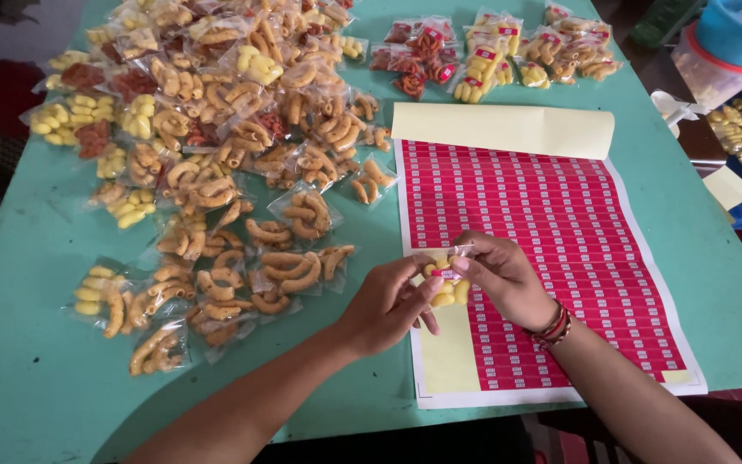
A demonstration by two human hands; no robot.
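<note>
Seen from above, a person's two bare hands met over a green surface (36, 378). The left hand (386, 305) and the right hand (501, 277) together pinched a small clear packet (445, 283) of pale yellow curled snacks, fingertips closed on its crinkled top edge, just above the near left part of a sticker sheet (560, 249). The sheet lay flat, a large rectangle of tiny red labels in tight rows, with bare yellow backing where labels had been peeled near the hands. Its far end was rolled into a smooth cream curl (504, 129). The right wrist wore red bangles (553, 326).

To the left, a loose heap of filled packets (216, 146) covered much of the surface, glossy plastic holding orange, yellow and reddish curls. A smaller group of labelled packets (491, 56) sat beyond the sheet. Open green room remained along the near left edge and to the right of the sheet.
</note>
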